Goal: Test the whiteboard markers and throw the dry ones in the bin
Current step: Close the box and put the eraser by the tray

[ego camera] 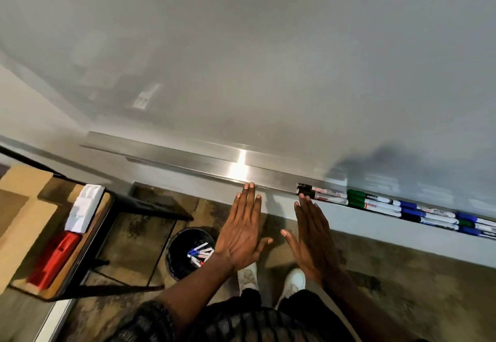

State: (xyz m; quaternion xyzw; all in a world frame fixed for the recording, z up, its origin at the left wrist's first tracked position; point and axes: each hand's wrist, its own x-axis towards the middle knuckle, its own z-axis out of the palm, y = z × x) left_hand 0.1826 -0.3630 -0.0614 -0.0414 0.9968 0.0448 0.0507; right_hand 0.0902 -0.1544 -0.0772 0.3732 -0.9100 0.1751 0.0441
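At the tray (pixel 204 163), we are holding left hand (pixel 241 231) and right hand (pixel 312 237) flat, empty. Next, probably, we are gripping a marker (pixel 328 194) for testing.

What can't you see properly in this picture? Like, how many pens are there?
- Head view: the markers on the tray run off the right edge, so they cannot be counted.
- Head view: the left hand covers part of the bin; the discarded markers inside are too small to count.
- Head view: the marker labels are blurred and unreadable.
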